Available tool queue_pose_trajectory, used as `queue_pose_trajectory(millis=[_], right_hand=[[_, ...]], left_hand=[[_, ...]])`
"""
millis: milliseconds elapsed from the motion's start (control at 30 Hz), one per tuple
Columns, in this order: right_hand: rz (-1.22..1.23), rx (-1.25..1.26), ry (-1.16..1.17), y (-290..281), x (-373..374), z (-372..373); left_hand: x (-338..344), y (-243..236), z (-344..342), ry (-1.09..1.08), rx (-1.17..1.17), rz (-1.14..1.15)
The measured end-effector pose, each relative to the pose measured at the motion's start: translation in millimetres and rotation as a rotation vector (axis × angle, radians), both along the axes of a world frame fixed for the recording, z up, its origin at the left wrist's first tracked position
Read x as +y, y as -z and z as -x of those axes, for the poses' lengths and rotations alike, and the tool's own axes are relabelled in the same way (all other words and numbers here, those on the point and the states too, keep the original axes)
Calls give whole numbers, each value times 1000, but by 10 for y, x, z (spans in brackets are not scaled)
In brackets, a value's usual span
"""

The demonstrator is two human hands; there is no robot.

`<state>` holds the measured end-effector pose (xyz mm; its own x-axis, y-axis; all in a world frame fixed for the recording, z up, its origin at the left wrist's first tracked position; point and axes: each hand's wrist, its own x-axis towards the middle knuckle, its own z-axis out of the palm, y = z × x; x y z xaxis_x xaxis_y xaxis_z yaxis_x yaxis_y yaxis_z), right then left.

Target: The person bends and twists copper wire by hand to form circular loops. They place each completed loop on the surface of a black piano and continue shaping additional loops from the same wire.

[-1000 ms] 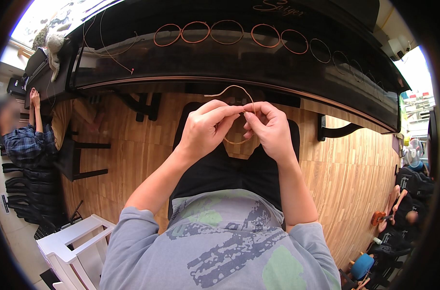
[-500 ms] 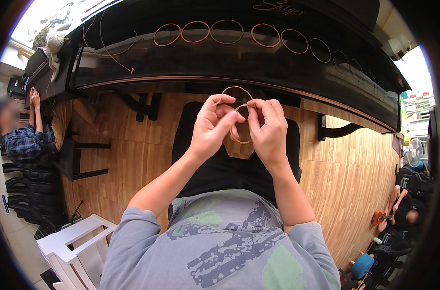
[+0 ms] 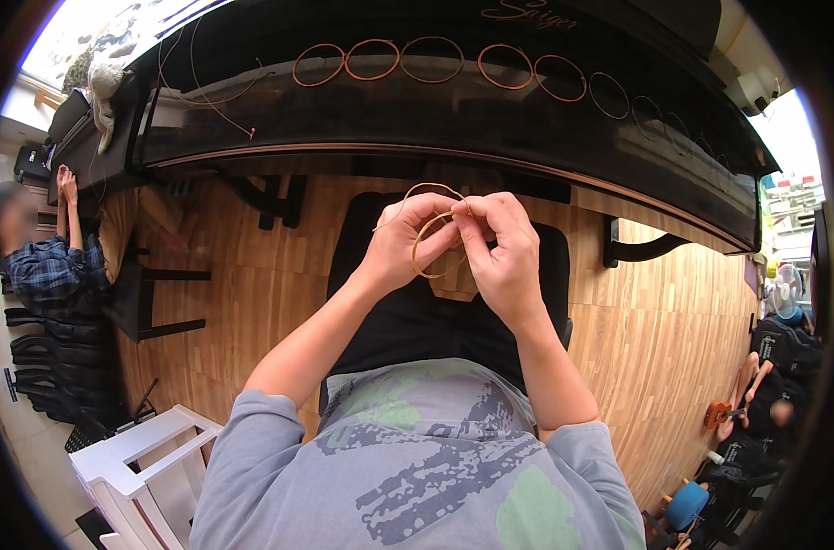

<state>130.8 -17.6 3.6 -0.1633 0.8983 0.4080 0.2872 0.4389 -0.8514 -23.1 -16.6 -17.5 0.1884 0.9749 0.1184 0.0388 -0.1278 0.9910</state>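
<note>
In front of my body I hold a coiled, brass-coloured instrument string between both hands. My left hand has its fingers bent round the coil. The thumb and fingertips of my right hand pinch the loops where they meet at the top. One loop arcs above the fingers and a rounder one hangs between the hands; a free end sticks out beside the left fingers. Beyond my hands, several coiled strings, such as a copper-coloured one, lie in a row on a glossy black piano.
Uncoiled wires lie at the piano's left end. A person in a checked shirt sits at far left, hands together at a dark surface. A white wooden frame stands lower left. Black cases and a small orange ukulele are at right.
My hands have drawn closer together. The loops have shifted left and turned, with the string's free end now showing beside my left fingers.
</note>
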Motion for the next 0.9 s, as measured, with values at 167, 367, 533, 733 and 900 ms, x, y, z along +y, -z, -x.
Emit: queue_pose_trajectory(millis=[167,367,533,733,900], right_hand=[[121,104,-40,9,0,0],[271,198,-42,-25,14,-42],[323,225,-56,-51,14,-29],[333,296,-106,11,-7,22],[372,295,-51,18,6,-16]], left_hand=[[59,-21,60,-31,245,-258],[193,-100,255,-332,595,-576],[206,-154,254,-385,512,-549],[135,-68,96,-76,325,-368],[160,-26,185,-11,186,-57]])
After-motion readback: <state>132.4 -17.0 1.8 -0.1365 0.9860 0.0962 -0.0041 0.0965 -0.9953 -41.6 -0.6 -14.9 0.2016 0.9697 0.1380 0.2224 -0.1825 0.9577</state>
